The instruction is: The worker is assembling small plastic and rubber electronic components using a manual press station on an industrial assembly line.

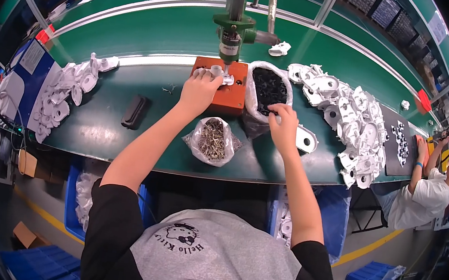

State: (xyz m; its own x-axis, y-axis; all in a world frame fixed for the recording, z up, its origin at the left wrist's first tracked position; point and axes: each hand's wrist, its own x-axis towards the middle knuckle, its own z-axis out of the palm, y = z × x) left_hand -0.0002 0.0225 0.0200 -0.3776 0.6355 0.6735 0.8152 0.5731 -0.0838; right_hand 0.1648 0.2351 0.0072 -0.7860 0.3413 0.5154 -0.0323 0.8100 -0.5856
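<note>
My left hand [198, 91] is closed around a white plastic part [216, 71] on the orange block fixture [228, 101]. Right above that part comes down the tip of a green press-like machine [229, 39]. Over the near right edge of a clear bag [250, 102] of small black parts [270, 87], my right hand [285, 129] has its fingers curled together; whatever is between them is too small to make out. A white oval plastic part [306, 140] lies beside this hand. Between my forearms sits an open bag [196, 143] of small metal screws or pins [213, 140].
White plastic parts are heaped at right [355, 121] and left [65, 90]. A dark oblong case [136, 112] lies left of my left forearm. One white part [279, 49] rests behind the machine. Blue bins [331, 217] stand below the table edge. Another person [427, 188] works at far right.
</note>
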